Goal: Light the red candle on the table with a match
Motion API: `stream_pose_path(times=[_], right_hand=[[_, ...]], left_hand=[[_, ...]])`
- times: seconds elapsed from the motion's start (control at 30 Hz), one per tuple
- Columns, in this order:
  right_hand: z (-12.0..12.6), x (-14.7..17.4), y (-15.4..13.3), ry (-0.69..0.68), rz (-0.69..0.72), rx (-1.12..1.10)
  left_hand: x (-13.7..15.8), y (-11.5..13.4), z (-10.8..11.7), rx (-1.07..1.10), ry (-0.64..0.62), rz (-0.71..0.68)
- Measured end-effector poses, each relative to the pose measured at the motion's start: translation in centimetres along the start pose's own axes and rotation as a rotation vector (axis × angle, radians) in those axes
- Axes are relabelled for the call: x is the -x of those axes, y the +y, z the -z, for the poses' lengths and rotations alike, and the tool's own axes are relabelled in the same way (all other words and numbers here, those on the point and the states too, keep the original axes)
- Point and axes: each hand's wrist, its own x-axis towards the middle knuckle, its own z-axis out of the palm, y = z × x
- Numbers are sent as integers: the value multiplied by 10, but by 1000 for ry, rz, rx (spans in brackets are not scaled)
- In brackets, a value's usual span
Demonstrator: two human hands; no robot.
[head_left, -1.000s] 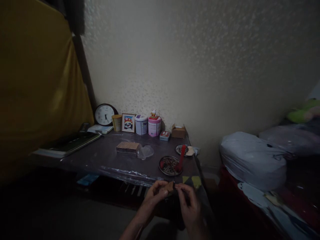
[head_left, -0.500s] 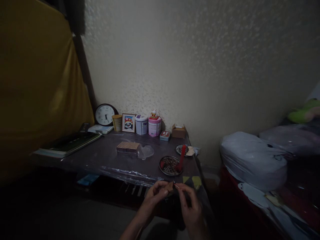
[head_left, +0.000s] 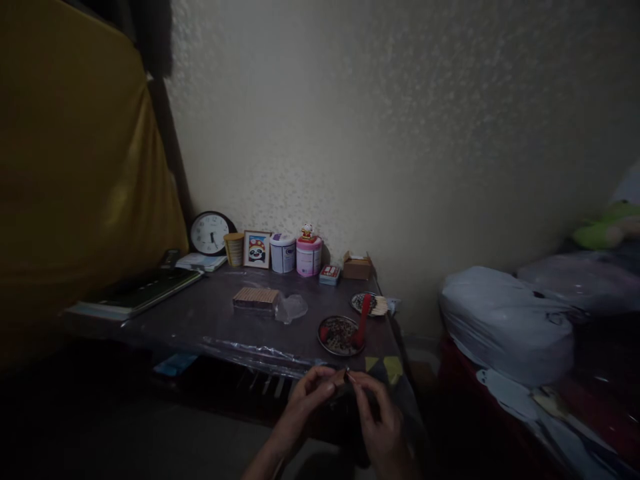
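Observation:
My left hand (head_left: 311,395) is closed around a small flat brown piece (head_left: 341,378), which looks like card or paper. Pinched fingers of my right hand (head_left: 376,407) meet the piece's right end. Whatever they grip there is tiny and hidden by the fingertips. Both hands are just off the table's front edge. Beyond them lies a round dish (head_left: 336,351) of small mixed beads or seeds, with a red spoon (head_left: 363,320) in it. A second dish (head_left: 356,305) behind holds similar dark bits and a bunch of pale sticks (head_left: 381,306).
On the plastic-covered table (head_left: 200,323) are a block of stacked brown pieces (head_left: 256,299) and a crumpled clear bag (head_left: 291,308). Along the wall stand a clock (head_left: 211,233), a picture frame (head_left: 257,249), tins (head_left: 309,258) and a cardboard box (head_left: 357,267). White bags (head_left: 505,320) sit at right.
My right fingertips have drawn in against the brown piece, which has tilted and shows less of its face. A thin pale bit seen at those fingers before is now hidden.

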Motion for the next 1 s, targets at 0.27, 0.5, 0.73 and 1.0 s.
stream_pose_path(times=[0.27,0.5,0.73,1.0], right_hand=[[1,0,1,-14,-3,16],[-1,2,8,-20,9,41],[1,-5,1,-59,9,52],[5,-20,-7,-14,54,58]], left_hand=[[-3,-2,4,-39,23,-10],[-2,-1,1,0,38,-1],[-2,2,-7,76,34,-2],[-5,10,-18,136,79,-1]])
